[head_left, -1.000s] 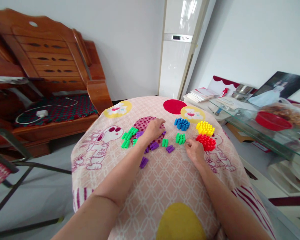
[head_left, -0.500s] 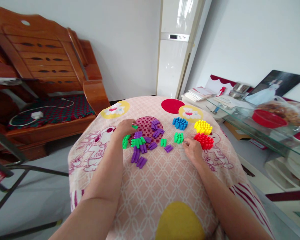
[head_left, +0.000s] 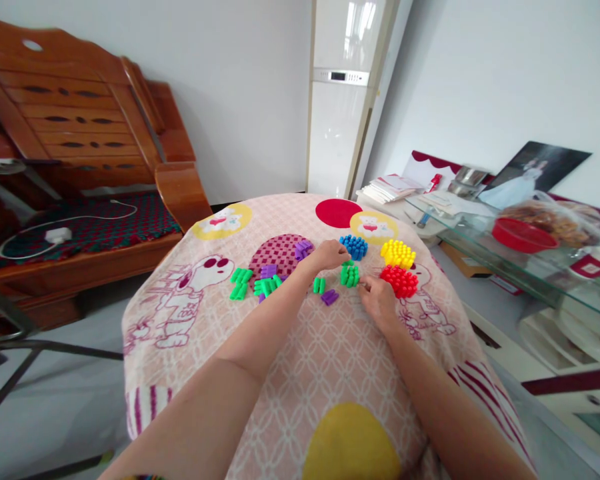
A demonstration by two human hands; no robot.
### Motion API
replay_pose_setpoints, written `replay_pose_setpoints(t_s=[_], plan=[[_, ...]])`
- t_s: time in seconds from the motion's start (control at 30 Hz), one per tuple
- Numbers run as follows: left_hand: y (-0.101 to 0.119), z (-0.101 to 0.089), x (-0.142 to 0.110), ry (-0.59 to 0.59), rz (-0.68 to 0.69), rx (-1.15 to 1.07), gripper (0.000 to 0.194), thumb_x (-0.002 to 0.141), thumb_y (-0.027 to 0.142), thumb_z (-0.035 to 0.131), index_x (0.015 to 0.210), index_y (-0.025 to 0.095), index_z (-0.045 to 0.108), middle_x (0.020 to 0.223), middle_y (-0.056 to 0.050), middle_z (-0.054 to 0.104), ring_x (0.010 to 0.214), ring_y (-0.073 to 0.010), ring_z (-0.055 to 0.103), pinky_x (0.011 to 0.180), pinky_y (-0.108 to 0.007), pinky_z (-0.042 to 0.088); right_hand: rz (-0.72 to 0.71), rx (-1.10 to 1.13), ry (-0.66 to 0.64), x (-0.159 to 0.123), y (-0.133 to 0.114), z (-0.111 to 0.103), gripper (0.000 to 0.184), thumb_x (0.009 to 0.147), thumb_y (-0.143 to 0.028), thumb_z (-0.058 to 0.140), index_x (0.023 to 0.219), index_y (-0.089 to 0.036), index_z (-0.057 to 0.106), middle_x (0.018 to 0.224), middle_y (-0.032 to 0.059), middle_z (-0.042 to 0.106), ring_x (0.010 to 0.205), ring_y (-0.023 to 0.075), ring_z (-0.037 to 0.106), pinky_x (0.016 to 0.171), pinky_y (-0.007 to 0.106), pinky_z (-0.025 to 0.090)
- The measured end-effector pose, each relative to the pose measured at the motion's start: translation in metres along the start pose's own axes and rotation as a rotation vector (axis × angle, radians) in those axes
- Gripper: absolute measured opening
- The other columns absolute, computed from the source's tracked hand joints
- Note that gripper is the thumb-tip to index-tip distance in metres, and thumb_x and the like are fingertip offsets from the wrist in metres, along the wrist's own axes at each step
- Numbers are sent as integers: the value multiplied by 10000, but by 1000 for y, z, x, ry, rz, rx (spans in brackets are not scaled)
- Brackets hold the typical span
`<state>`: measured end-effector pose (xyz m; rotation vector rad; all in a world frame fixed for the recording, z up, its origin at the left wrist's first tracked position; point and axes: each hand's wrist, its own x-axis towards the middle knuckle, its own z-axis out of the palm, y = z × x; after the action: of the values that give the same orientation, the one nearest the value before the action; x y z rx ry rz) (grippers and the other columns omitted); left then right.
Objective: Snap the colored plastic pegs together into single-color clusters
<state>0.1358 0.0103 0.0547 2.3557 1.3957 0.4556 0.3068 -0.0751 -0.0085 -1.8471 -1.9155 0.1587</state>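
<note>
My left hand reaches to the middle of the table, its fingers closed on a small green plastic block at the far edge of the green block cluster. My right hand rests at the near right of that cluster, fingers bent together beside it; what they hold, if anything, is hidden. Behind the cluster stands a group of blue blocks. Red blocks lie just right of my right hand, with yellow blocks behind them.
Loose green blocks lie at the left, partly hidden purple ones near my left forearm. A green pair and a purple block lie in front. A patterned cloth covers the table. A glass shelf with a red bowl stands right.
My left hand has moved right, from the loose blocks at the left to the green cluster, carrying a green block. My right hand has stayed beside the cluster. The view has shifted slightly.
</note>
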Motion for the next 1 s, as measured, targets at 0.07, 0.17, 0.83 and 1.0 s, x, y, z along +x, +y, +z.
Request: replay_pose_setpoints(t_s=[0.07,0.17,0.83,1.0], plan=[[5,3,9,-31,-15,92,346,880,317,509,700,135,743,660,-54,688,694,-172,616,643,-251,409,3,-6,4,0,-1,0,246,858,-215,544,924,-180,779,811,82,753,762,206,656,638,271,385],[10,7,15,-83,-1,196,401,924,380,486,754,144,761,746,-84,726,753,-195,648,673,-261,420,-4,-2,24,-1,-1,2,243,855,-210,549,924,-187,780,823,85,759,770,204,664,648,268,394],[-89,-79,-119,24,-512,372,573,841,306,640,1366,94,553,1360,-181,620,1256,-294,568,1018,-328,419,18,-27,-20,1,0,0,239,863,-217,529,890,-187,764,817,76,744,755,194,636,646,270,357],[-122,-82,-147,-78,-617,341,683,680,208,793,1313,84,569,1315,-186,651,1184,-309,620,918,-314,466,14,-48,-26,2,1,1,241,872,-230,524,877,-187,761,801,73,742,748,189,635,646,269,357]])
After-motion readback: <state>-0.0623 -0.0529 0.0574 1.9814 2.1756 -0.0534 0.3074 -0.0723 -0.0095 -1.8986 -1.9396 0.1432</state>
